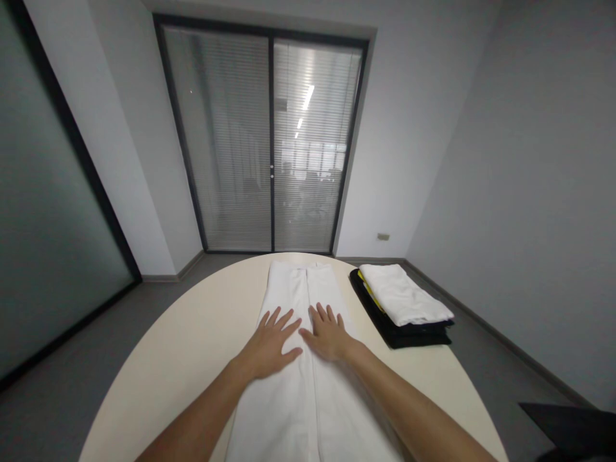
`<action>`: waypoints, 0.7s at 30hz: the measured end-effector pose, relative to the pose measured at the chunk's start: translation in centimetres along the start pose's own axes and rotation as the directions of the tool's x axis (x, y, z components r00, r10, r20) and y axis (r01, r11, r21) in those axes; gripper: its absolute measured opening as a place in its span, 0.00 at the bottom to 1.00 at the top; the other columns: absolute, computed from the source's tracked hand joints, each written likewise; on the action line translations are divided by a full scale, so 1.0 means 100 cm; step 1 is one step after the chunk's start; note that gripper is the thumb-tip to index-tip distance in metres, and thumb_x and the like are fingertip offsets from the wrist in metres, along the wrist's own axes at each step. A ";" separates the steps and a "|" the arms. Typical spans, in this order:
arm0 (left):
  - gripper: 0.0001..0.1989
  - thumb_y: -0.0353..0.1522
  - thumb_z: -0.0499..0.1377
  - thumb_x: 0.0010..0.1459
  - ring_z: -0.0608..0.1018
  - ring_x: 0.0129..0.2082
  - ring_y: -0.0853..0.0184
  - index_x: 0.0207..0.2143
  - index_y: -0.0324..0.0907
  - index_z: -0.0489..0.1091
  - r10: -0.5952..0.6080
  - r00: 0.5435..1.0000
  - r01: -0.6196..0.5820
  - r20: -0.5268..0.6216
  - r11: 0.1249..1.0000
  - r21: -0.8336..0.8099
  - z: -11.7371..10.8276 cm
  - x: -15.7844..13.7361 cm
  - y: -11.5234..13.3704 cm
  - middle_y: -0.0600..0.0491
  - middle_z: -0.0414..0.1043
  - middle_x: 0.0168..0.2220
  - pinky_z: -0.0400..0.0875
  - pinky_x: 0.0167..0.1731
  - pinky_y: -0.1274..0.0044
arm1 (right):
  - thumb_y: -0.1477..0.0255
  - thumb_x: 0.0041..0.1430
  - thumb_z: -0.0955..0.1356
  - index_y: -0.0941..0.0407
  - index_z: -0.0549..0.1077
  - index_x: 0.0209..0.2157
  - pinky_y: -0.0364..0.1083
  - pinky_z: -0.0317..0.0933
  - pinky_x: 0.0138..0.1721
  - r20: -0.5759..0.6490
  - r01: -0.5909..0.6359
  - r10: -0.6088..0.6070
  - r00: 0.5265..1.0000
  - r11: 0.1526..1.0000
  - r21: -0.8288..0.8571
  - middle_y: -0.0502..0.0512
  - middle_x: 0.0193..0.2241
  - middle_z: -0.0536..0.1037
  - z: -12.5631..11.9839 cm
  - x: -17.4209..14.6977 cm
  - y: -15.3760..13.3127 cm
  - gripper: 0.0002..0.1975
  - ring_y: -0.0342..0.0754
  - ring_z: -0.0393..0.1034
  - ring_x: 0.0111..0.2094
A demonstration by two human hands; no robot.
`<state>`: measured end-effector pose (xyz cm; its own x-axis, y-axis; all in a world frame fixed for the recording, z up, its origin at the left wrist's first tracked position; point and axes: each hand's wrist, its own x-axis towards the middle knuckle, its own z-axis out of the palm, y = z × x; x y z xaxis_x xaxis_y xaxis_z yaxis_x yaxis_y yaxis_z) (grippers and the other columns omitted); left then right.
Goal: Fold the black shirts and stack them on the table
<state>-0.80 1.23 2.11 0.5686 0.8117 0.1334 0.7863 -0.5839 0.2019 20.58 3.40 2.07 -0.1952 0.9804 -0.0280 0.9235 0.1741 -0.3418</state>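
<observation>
A long white garment (276, 410) lies flat down the middle of the table, with a seam or fold line running along its length. It looks like a skirt or a pair of trousers; I cannot tell which. My left hand (272, 346) rests palm down on its left half, fingers spread. Just across the centre line, my right hand (327, 333) lies flat on the right half, its fingers also apart. The two thumbs come near each other over the seam. Neither hand grips the cloth.
The round cream table (192, 359) carries a stack of folded clothes (409, 298) at the right, white on top, yellow and black below. A dark object (572, 427), perhaps a chair, stands at lower right. Behind the table is a glazed door (272, 141) with blinds.
</observation>
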 end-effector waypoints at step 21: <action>0.32 0.50 0.42 0.68 0.43 0.71 0.54 0.69 0.48 0.50 -0.115 0.992 0.117 0.053 0.992 -0.040 0.001 -0.029 0.033 0.46 0.38 0.72 0.43 0.67 0.58 | 0.55 0.67 0.58 0.58 0.55 0.67 0.57 0.35 0.68 -0.127 0.127 -0.126 0.984 0.992 -0.002 0.61 0.68 0.56 -0.010 -0.031 0.031 0.33 0.56 0.43 0.69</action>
<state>0.11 -3.06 2.29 0.4865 0.8718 0.0578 0.8371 -0.4841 0.2548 24.36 0.97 2.01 -0.2664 0.9543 0.1353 0.8918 0.2973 -0.3410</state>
